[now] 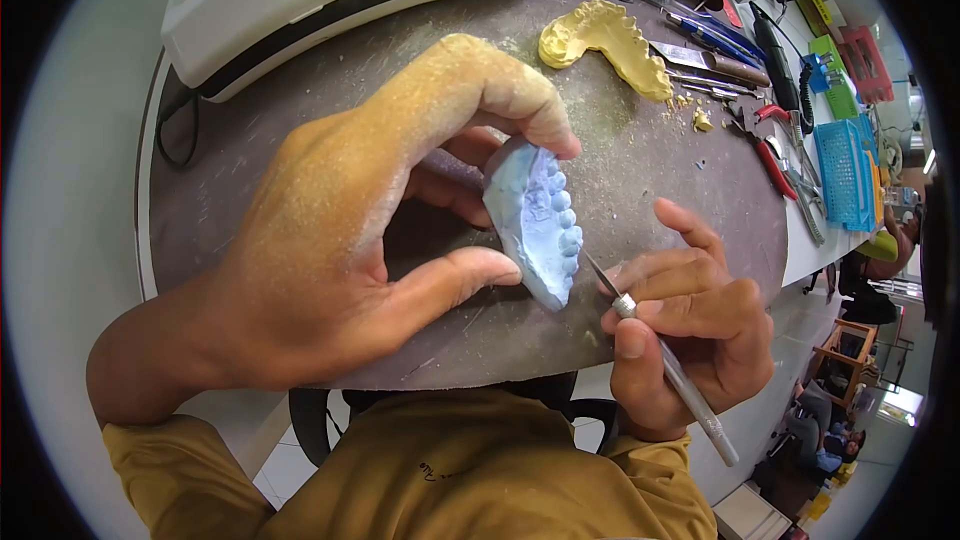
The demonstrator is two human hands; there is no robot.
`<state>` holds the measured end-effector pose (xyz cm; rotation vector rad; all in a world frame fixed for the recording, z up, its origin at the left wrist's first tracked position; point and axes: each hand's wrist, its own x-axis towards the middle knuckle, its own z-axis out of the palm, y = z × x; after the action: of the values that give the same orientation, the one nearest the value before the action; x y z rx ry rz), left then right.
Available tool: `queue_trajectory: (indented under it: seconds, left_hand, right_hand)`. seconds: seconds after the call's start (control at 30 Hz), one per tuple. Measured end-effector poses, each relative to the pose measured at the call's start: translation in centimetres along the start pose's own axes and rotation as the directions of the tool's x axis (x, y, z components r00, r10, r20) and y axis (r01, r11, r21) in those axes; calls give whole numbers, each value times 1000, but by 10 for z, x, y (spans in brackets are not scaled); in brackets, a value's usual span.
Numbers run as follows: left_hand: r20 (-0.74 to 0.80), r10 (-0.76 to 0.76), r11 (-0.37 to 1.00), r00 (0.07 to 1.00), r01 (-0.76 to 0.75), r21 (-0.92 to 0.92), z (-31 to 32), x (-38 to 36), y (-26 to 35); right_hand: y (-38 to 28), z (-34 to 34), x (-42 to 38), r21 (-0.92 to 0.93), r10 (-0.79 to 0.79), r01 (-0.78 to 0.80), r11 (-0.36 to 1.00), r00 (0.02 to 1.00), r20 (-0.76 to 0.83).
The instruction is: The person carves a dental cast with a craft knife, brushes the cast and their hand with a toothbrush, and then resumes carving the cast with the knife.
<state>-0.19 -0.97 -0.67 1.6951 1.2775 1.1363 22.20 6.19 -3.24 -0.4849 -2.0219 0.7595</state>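
My left hand (350, 200), dusted with pale powder, grips a light blue dental cast (530, 210) between thumb and fingers. The cast is tilted up on its side, its row of teeth facing right. In my right hand (690, 325) is a slim metal craft knife (680, 375), held like a pen near its knurled collar. Its narrow blade points up and left, the tip right at the lower teeth of the cast. The right index finger is raised away from the handle.
A yellow plaster cast (610, 40) lies at the back, with crumbs beside it. Several hand tools (715, 65) and red-handled pliers (775, 165) lie at right, near a blue basket (845, 175). A white machine (330, 0) stands at back left. People sit in the far right background.
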Motion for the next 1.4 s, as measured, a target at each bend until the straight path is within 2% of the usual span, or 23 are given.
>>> queue_trajectory:
  seconds: [0.2,0.43,0.5,0.6,0.73,0.8,0.87,0.97,1.0,1.07,1.13,1.4]
  left_hand:
    - [6,2,999,1000,-2,-42,1,-1,1]
    - [25,18,1000,1000,-18,-23,-1,2,2]
    - [19,8,1000,1000,-8,-5,1,2,2]
    - [-12,3,999,1000,-3,36,6,-1,0]
    - [-12,28,997,1000,-27,70,7,-4,0]
    - [-10,61,992,998,-59,110,5,-4,1]
    - [-5,91,985,996,-89,150,5,-3,0]
    - [-48,60,996,997,-57,64,7,-2,-3]
    - [-23,68,990,997,-65,122,4,-2,-2]
    - [-1,72,981,997,-71,179,4,-2,-2]
    - [-28,52,995,998,-49,92,6,-2,-3]
    - [-26,38,995,999,-36,92,5,-3,-1]
  right_hand:
    - [0,-4,2,23,-21,20,1000,999,50]
    - [1,-2,1,29,-9,8,1000,1000,15]
    - [1,-7,5,18,-58,57,998,992,111]
    - [0,-8,6,14,-83,82,997,983,166]
    - [1,-4,5,41,-88,83,996,988,131]
    - [0,-3,1,71,-6,4,997,1000,31]
    - [0,-3,1,71,-2,0,997,999,36]
    - [0,0,0,61,-3,1,998,1000,25]
    - [0,1,1,52,-7,7,999,1000,10]
    - [-1,-1,1,32,-11,10,999,999,36]
    - [-1,-1,1,14,-15,14,1000,998,60]
    - [-3,-2,3,-28,-25,28,999,996,91]
